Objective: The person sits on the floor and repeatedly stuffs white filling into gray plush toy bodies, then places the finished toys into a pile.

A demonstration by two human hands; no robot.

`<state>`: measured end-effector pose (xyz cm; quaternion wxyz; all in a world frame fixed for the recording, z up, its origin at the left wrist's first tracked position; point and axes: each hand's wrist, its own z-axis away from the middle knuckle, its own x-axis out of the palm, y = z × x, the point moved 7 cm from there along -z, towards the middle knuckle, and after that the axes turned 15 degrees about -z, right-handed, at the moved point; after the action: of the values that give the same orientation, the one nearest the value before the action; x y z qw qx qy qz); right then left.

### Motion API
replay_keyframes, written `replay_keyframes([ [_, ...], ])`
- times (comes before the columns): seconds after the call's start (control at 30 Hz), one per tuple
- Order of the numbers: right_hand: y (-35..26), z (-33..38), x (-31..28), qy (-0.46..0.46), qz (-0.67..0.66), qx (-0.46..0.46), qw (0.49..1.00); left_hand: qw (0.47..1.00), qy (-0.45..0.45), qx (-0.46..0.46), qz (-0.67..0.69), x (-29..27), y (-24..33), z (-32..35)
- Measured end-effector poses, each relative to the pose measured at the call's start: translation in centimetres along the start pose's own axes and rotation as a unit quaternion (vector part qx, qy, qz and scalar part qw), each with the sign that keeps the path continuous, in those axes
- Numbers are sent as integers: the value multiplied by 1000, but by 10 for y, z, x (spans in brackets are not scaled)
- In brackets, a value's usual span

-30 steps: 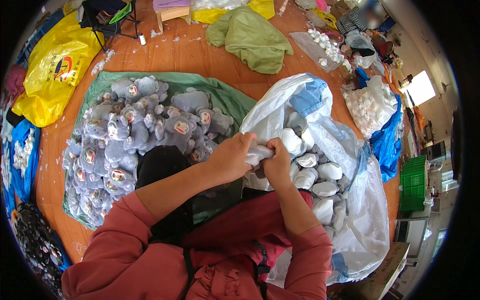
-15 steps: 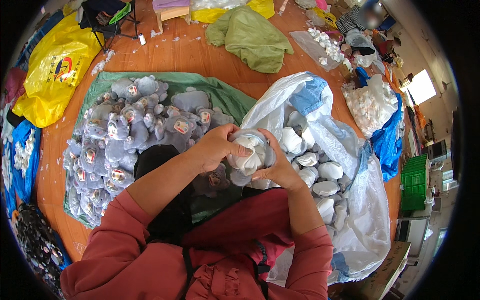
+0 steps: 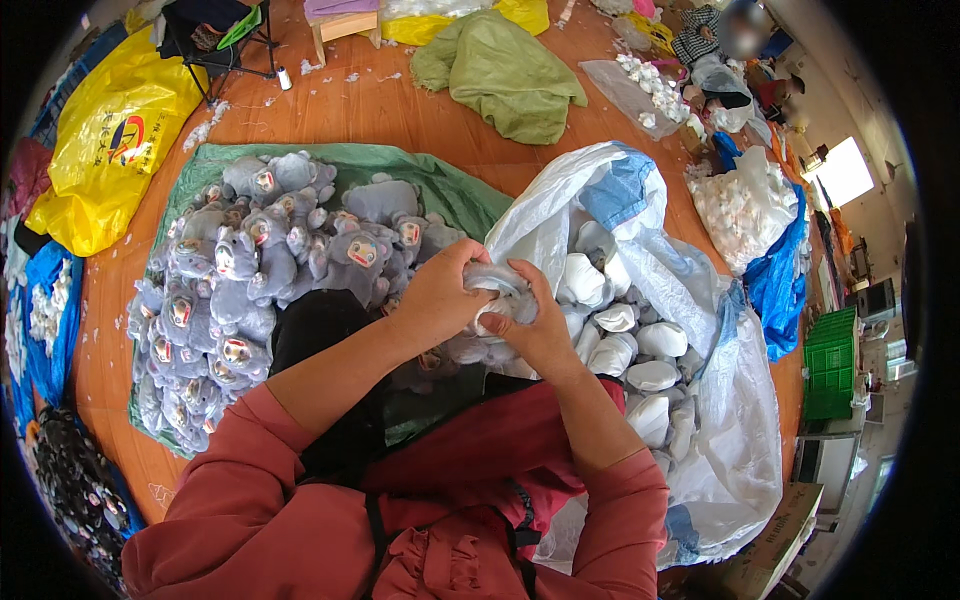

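Observation:
Between my two hands is a small, round grey-and-white plush piece (image 3: 492, 278) with a pale rim and a hollow middle. My left hand (image 3: 436, 296) grips its left side, and my right hand (image 3: 543, 336) holds its right side, with a thumb pressed into the middle. The fingertips partly cover the piece. To the left, a heap of grey plush toys (image 3: 240, 262) with printed faces lies on a green sheet (image 3: 400, 160). Close to my right hand, a white woven bag (image 3: 735, 430) with blue patches holds several similar grey-and-white plush pieces (image 3: 652, 376).
An olive-green cloth (image 3: 500, 75) lies on the wooden floor beyond the toys. A large yellow bag (image 3: 110, 150) and a folding chair (image 3: 215, 40) stand at far left. On the right are a clear bag of white pieces (image 3: 740, 205), a green crate (image 3: 829, 365) and a cardboard box (image 3: 780, 550).
The plush piece has turned in my hands, and its white middle is now more covered. My right thumb has moved into its opening.

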<state>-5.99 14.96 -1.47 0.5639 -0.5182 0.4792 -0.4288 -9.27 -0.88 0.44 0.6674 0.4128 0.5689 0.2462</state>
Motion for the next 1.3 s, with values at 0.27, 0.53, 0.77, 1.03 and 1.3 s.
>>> replay_keyframes([
  [0.27,21,-5,-16,74,27,41,996,994,-3,92,-53,15,11,14],
  [0.53,25,-15,-15,91,139,-56,984,939,71,271,-202,37,45,46],
  [0.77,36,-18,-17,35,-109,-29,993,901,103,350,-235,39,63,62],
  [1.03,26,-43,-26,9,-680,98,726,870,266,405,-90,-26,81,67],
  [1.3,20,-35,-35,-3,-549,35,835,934,239,266,-3,-55,54,30],
])
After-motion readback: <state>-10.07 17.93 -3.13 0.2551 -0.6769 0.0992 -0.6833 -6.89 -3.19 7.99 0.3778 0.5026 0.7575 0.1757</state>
